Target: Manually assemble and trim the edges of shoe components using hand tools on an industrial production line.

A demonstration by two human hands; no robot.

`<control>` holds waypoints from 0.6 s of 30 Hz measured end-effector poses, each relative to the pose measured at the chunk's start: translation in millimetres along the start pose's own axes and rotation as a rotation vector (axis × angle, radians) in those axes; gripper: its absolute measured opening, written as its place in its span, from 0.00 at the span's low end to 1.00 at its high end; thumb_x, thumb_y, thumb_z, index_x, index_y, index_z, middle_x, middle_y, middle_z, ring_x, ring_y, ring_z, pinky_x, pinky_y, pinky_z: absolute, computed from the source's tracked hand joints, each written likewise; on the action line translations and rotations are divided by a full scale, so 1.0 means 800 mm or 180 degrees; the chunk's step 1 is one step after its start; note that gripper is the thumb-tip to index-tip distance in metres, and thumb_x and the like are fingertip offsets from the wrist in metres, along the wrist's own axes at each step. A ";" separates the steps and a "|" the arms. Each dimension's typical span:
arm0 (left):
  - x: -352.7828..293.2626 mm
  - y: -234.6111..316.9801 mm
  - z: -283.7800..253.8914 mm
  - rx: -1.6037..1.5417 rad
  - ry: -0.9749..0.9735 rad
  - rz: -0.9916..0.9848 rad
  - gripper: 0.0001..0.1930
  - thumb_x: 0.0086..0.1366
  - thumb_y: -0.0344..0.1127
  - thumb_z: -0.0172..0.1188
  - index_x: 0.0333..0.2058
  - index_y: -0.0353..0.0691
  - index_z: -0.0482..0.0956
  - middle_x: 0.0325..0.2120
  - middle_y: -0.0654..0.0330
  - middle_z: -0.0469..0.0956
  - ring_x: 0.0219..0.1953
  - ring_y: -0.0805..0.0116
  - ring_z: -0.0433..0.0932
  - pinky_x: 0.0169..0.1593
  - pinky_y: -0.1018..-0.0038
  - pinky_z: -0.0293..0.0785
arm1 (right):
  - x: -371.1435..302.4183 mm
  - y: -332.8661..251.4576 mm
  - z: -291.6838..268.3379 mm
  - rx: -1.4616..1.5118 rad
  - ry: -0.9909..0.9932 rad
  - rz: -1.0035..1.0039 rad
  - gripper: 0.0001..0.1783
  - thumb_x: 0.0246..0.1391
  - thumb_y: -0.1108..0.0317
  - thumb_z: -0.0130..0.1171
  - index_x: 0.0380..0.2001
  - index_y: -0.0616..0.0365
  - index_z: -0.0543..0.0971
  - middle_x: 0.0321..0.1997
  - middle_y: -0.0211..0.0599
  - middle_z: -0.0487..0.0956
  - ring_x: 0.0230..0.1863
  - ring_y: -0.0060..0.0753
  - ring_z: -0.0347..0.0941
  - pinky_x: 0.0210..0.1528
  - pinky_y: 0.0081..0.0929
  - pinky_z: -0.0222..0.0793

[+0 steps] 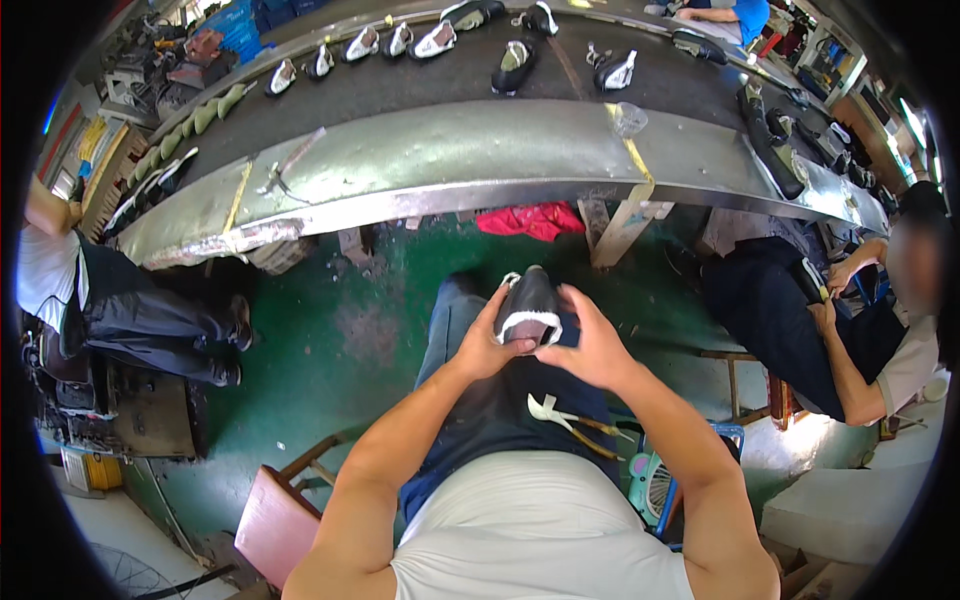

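Above my lap I hold a dark shoe (530, 292) with white trim round its opening, toe pointing away from me. My left hand (485, 343) wraps its left side, thumb at the near edge by the opening. On the other side my right hand (600, 348) curves about the shoe, fingertips against its right side and thumb close to the near rim. The palm of that hand stands apart from the shoe. Across my thighs lies a pincer-like tool (550, 410) with a pale metal head and yellowish handles. The shoe's underside is hidden.
Ahead runs a dark conveyor belt (400, 85) with several shoes and a metal edge (400, 160). A clear cup (628, 120) stands on that edge. Seated co-workers are at left (150, 310) and right (800, 300). A pink seat (275, 525) is behind my left; red cloth (530, 221) lies under the belt.
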State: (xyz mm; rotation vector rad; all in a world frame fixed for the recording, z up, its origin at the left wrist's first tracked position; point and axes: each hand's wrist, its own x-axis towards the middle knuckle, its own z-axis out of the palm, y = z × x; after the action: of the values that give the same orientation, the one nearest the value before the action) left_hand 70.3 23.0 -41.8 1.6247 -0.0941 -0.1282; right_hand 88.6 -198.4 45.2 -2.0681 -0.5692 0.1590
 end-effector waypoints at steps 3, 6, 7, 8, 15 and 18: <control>0.003 0.016 -0.011 -0.0579 0.0405 -0.0076 0.52 0.56 0.35 0.75 0.72 0.39 0.48 0.63 0.48 0.66 0.63 0.60 0.68 0.66 0.67 0.64 | -0.080 -0.009 -0.018 -0.0852 -0.0898 0.0549 0.43 0.42 0.47 0.74 0.55 0.64 0.70 0.52 0.53 0.74 0.54 0.55 0.73 0.58 0.42 0.69; 0.003 0.082 -0.009 -0.0973 0.0263 -0.0389 0.43 0.65 0.37 0.67 0.71 0.38 0.50 0.59 0.53 0.71 0.58 0.64 0.73 0.61 0.69 0.70 | -0.170 0.022 0.001 -0.1417 -0.1541 0.0268 0.35 0.45 0.51 0.73 0.50 0.62 0.74 0.51 0.51 0.74 0.51 0.55 0.75 0.54 0.43 0.72; 0.003 0.088 -0.010 -0.0969 0.0256 -0.0369 0.43 0.65 0.37 0.67 0.71 0.38 0.50 0.59 0.53 0.71 0.58 0.64 0.73 0.61 0.69 0.70 | -0.172 0.013 -0.002 -0.1488 -0.1546 0.0367 0.35 0.44 0.52 0.73 0.50 0.63 0.74 0.51 0.52 0.75 0.50 0.56 0.75 0.54 0.43 0.72; 0.003 0.092 -0.012 -0.0883 0.0341 -0.0630 0.35 0.68 0.43 0.62 0.67 0.36 0.59 0.56 0.54 0.74 0.56 0.66 0.73 0.59 0.69 0.70 | -0.174 0.004 -0.005 -0.1553 -0.1555 0.0469 0.36 0.44 0.53 0.73 0.51 0.64 0.73 0.50 0.53 0.76 0.49 0.56 0.76 0.53 0.42 0.72; -0.037 0.026 0.011 0.1181 0.0316 -0.1266 0.27 0.72 0.52 0.47 0.39 0.29 0.80 0.35 0.35 0.80 0.42 0.35 0.79 0.47 0.53 0.73 | -0.195 0.034 -0.059 0.0719 -0.1756 0.2176 0.30 0.45 0.63 0.72 0.49 0.66 0.74 0.41 0.36 0.77 0.43 0.30 0.74 0.49 0.31 0.72; -0.062 0.004 0.027 0.1623 0.0306 -0.1396 0.19 0.67 0.41 0.50 0.40 0.29 0.81 0.36 0.34 0.80 0.43 0.37 0.80 0.49 0.56 0.73 | -0.197 0.036 -0.057 0.2766 -0.1251 0.2348 0.25 0.52 0.67 0.67 0.51 0.66 0.73 0.44 0.38 0.78 0.42 0.28 0.75 0.48 0.27 0.72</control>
State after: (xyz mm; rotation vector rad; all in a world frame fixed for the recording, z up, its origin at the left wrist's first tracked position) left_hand 18.0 8.6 -38.3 2.1389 0.3316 -0.3864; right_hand -26.1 -318.2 28.1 -1.2869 0.0910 1.0583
